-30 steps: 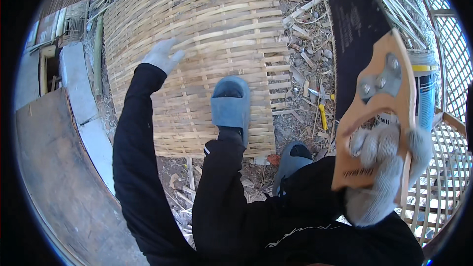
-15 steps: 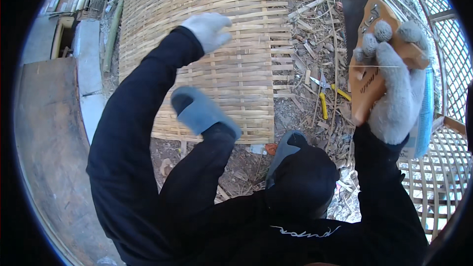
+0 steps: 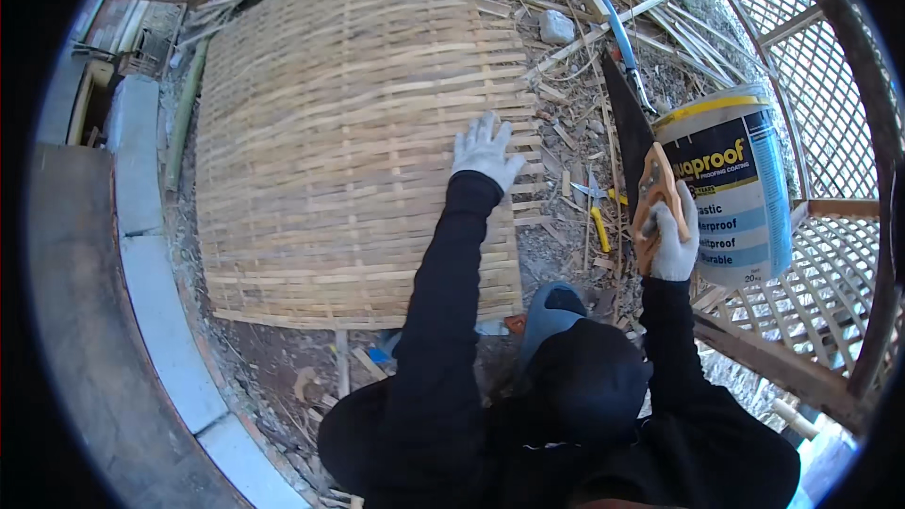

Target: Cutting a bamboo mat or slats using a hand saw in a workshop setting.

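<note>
A large woven bamboo mat (image 3: pixel 330 160) spreads over the ground before me. My left hand (image 3: pixel 485 151), in a whitish glove, lies on it near the right edge, fingers spread, holding nothing. Loose strip ends stick out just beyond that edge. In my gloved right hand (image 3: pixel 675 243) is a handsaw (image 3: pixel 627 118), gripped by its wooden handle. Its dark blade points away from me, to the right of the mat. Yellow-handled pliers (image 3: pixel 600 226) lie on the ground between the mat and the saw.
A large white and blue bucket (image 3: pixel 740 254) stands right of the saw, before a lattice panel (image 3: pixel 782 311). Bamboo offcuts (image 3: pixel 650 9) and a pale stone (image 3: pixel 556 26) lie at the far right. Pale blocks (image 3: pixel 170 320) line the left side. My blue-grey sandal (image 3: pixel 545 320) is near the mat.
My left hand has come down onto the mat, further right and nearer. My right hand has lowered with the saw. My raised left foot has dropped and is now mostly hidden. The view has shifted.
</note>
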Motion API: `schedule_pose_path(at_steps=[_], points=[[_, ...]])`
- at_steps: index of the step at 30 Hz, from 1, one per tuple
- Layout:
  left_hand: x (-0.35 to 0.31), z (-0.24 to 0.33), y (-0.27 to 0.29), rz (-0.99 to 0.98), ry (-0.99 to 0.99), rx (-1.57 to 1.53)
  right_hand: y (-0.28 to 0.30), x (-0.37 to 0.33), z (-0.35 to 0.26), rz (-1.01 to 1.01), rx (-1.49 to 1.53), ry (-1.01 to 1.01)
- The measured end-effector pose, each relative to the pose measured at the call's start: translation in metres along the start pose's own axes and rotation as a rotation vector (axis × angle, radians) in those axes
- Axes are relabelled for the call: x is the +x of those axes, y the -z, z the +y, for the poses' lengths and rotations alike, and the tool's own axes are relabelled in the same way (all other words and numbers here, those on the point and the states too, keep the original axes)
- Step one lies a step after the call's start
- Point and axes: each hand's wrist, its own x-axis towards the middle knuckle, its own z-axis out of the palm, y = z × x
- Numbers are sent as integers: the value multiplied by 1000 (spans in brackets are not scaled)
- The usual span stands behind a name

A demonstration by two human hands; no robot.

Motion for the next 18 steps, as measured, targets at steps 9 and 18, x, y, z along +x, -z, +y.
schedule_pose_path(at_steps=[9,18], points=[[51,-22,68,-281,-58,-50,-30,5,12,281,-254,129],[36,-47,60,-295,-92,-184,-72,-41,-133,194,-430,497]])
